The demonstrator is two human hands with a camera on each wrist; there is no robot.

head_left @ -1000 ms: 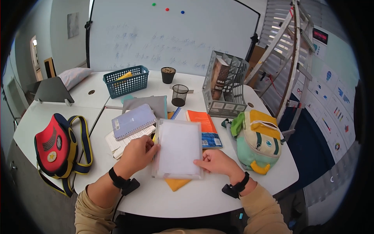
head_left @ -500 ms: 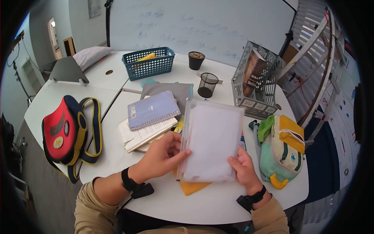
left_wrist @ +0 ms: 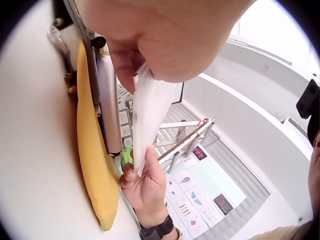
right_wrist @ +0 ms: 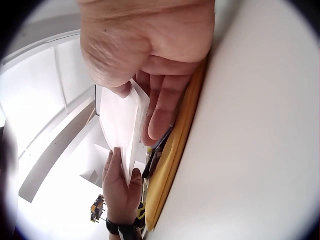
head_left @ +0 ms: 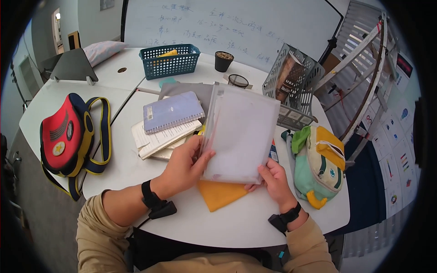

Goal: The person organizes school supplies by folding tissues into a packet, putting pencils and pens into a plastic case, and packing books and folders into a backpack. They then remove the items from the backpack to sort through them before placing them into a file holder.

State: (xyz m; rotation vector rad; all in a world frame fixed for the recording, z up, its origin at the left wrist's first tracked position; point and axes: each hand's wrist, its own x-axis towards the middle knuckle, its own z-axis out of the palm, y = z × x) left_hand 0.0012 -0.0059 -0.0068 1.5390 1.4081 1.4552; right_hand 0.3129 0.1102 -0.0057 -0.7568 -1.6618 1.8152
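Observation:
A clear plastic document case (head_left: 241,136) with white paper inside is held up tilted over the table. My left hand (head_left: 184,164) pinches its left edge near the lower corner, thumb on the front face. At the lower right corner my right hand (head_left: 276,179) grips it, thumb in front and fingers behind. Both wrist views show the case (left_wrist: 152,107) edge-on between the two hands. Beneath it lies a yellow-orange pouch (head_left: 221,193), flat on the table and partly covered in the head view. The orange-and-blue book behind the case is almost hidden.
Left of the case lie a purple spiral notebook (head_left: 173,111) and an open-paged book (head_left: 159,139). A red backpack (head_left: 66,136) sits far left, a green-and-cream backpack (head_left: 318,168) right. Behind stand a teal basket (head_left: 169,63), plant pot (head_left: 223,61), mesh cup (head_left: 238,81) and grey file holder (head_left: 296,86).
The case has been raised and tilted off the pile, uncovering more of the yellow-orange pouch. My right hand has shifted from its right side to the lower right corner. The head view has turned.

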